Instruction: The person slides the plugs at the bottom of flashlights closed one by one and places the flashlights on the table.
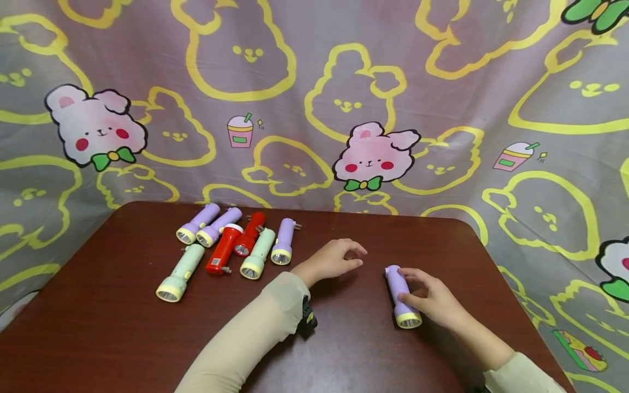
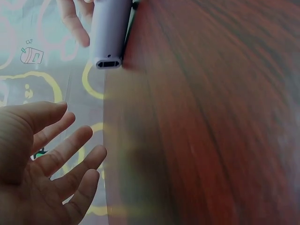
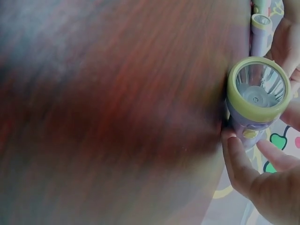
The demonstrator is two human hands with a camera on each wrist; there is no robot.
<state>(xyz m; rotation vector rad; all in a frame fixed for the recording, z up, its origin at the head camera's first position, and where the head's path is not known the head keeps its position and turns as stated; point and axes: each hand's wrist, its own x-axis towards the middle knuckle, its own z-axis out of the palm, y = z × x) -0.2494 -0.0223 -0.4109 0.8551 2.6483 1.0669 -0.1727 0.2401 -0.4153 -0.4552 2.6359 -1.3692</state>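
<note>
A purple flashlight (image 1: 397, 285) with a pale yellow head is at the right of the table, lens toward the near edge. My right hand (image 1: 434, 299) grips it, thumb on the near side and fingers beyond. In the right wrist view its yellow-rimmed lens (image 3: 257, 113) faces the camera, and a yellow switch (image 3: 250, 133) shows beside the fingertips. My left hand (image 1: 331, 261) hovers over the middle of the table, fingers spread and loosely bent, holding nothing. From the left wrist, the tail end of the purple flashlight (image 2: 108, 35) appears beyond those fingers.
On the left lies a group of flashlights: purple ones (image 1: 285, 234), two red ones (image 1: 224, 248) and two light green ones (image 1: 183, 267). Some have prongs sticking out. The dark brown table (image 1: 108, 327) ends at a patterned curtain (image 1: 290, 164) behind.
</note>
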